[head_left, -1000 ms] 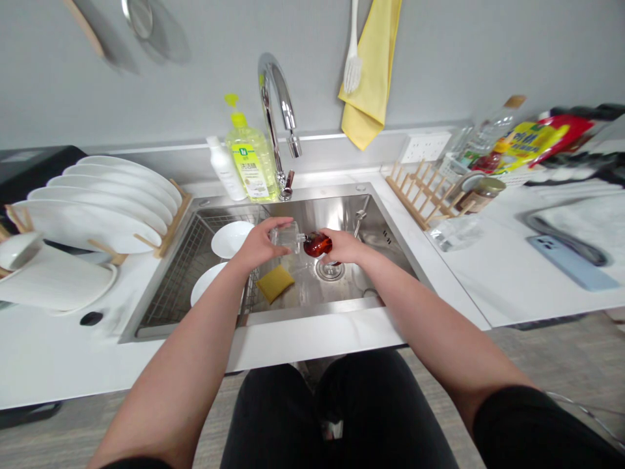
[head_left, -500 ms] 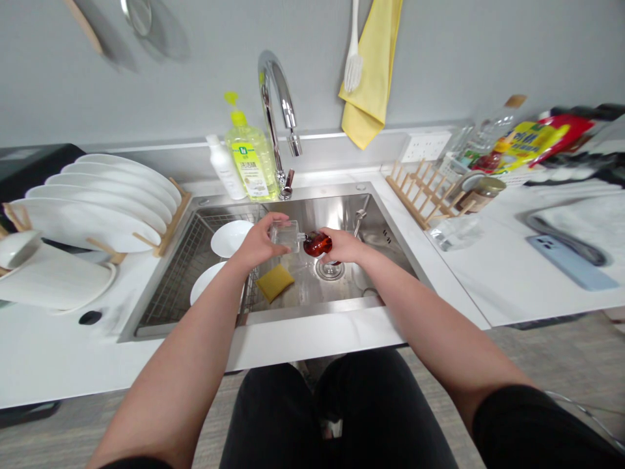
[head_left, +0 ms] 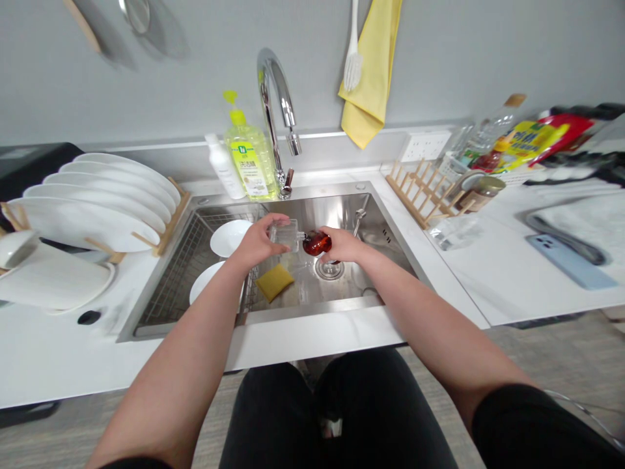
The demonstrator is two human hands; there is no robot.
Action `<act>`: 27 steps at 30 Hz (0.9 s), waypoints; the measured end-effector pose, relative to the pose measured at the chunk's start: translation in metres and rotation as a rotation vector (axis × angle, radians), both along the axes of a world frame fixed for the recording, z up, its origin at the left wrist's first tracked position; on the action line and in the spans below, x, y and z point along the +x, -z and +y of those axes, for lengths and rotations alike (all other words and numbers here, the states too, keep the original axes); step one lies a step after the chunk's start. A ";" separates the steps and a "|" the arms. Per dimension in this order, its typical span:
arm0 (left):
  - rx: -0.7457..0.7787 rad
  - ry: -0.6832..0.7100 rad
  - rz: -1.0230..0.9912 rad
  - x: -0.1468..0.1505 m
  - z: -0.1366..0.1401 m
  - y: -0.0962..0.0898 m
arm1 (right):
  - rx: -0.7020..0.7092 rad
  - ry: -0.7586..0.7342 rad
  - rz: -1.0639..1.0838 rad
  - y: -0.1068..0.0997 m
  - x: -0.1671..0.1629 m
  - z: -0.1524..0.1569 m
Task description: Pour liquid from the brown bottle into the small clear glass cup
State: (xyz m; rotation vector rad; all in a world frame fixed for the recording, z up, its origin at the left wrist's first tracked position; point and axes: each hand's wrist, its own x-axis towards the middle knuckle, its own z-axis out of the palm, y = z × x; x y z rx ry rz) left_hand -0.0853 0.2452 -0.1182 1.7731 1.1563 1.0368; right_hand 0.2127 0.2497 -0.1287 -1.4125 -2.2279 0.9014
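Over the sink (head_left: pixel 342 306), my left hand (head_left: pixel 260 242) is closed around a clear, square glass bottle (head_left: pixel 285 234) lying on its side, its neck pointing right. My right hand (head_left: pixel 340 245) grips a small amber-brown bottle (head_left: pixel 317 243), tilted sideways toward the clear one. The two mouths meet or nearly meet; whether they touch I cannot tell. Below my left hand a yellow sponge (head_left: pixel 275 282) lies on the sink floor, and the drain (head_left: pixel 330 269) shows under the amber bottle.
A wire basket (head_left: pixel 170 280) in the sink's left side holds white plates (head_left: pixel 229 238). Behind stand the faucet (head_left: pixel 277 111), a dish soap bottle (head_left: pixel 250 159) and a white bottle (head_left: pixel 224 168). Plate racks (head_left: pixel 415 198) flank the sink. A phone (head_left: pixel 569 260) lies right.
Almost nothing differs. Both hands keep the same hold, with the two bottles in nearly the same place; the camera view has shifted very slightly.
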 end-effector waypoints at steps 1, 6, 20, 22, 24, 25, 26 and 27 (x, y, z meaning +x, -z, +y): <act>0.002 -0.002 0.002 0.000 0.000 -0.001 | 0.005 0.000 0.000 -0.001 0.000 0.000; -0.005 -0.006 0.008 0.000 -0.002 -0.004 | 0.011 0.002 0.005 -0.002 0.001 -0.001; 0.018 -0.035 0.078 0.000 -0.005 -0.011 | 0.020 -0.009 -0.008 -0.002 0.000 -0.001; 0.023 -0.029 0.070 0.001 -0.005 -0.012 | 0.020 -0.006 -0.014 -0.002 0.000 -0.001; 0.025 -0.024 0.062 0.002 -0.006 -0.012 | 0.022 -0.003 -0.020 -0.003 0.000 -0.001; 0.022 -0.023 0.057 0.002 -0.006 -0.012 | 0.024 -0.003 -0.023 -0.003 -0.001 -0.002; 0.017 -0.020 0.050 0.002 -0.006 -0.012 | 0.025 -0.003 -0.024 -0.003 -0.001 -0.002; 0.012 -0.019 0.041 0.002 -0.006 -0.011 | 0.025 -0.004 -0.024 -0.003 -0.001 -0.002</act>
